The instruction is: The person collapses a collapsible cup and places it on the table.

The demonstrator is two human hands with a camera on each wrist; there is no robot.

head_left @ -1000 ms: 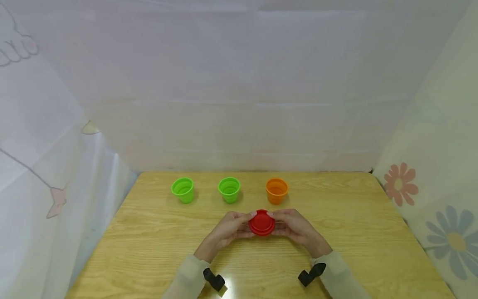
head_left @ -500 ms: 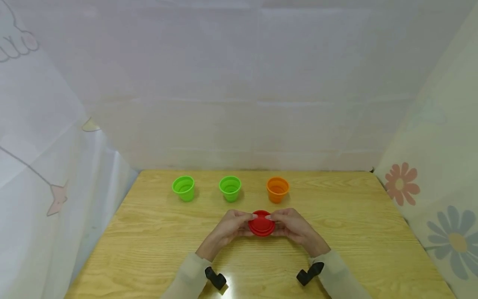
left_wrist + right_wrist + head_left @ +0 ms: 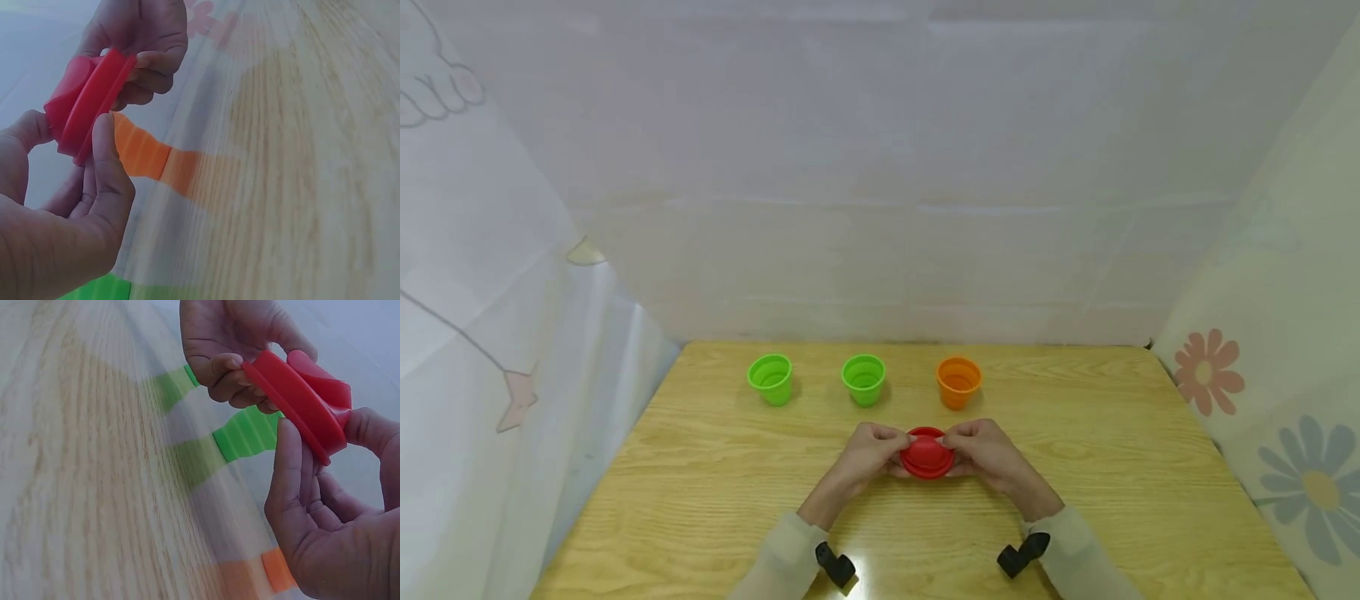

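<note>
Between both hands, a red collapsible cup (image 3: pixel 927 457), folded nearly flat, is held above the table. My left hand (image 3: pixel 863 455) pinches its left side, thumb on the bottom and fingers under the rim. On the opposite side my right hand (image 3: pixel 991 457) grips it the same way. In the left wrist view the red cup (image 3: pixel 84 103) is tilted, its bottom bulging unevenly out of the rim ring; the right wrist view shows the bottom (image 3: pixel 322 381) bent too. Beyond the hands stand an orange cup (image 3: pixel 958 383) and two green cups, one in the middle (image 3: pixel 863 381) and one at left (image 3: pixel 771 380).
The three cups stand upright, unfolded, in a row near the back of the wooden table (image 3: pixel 1120 467). Pale printed sheeting (image 3: pixel 880 208) hangs behind and on both sides. Each sleeve carries a black wrist camera, left (image 3: pixel 835 565) and right (image 3: pixel 1024 554).
Both thumbs have pressed inward on the red cup, and its flat round bottom has buckled and bulged. The hands have stayed nearly in place; the other cups stand as before.
</note>
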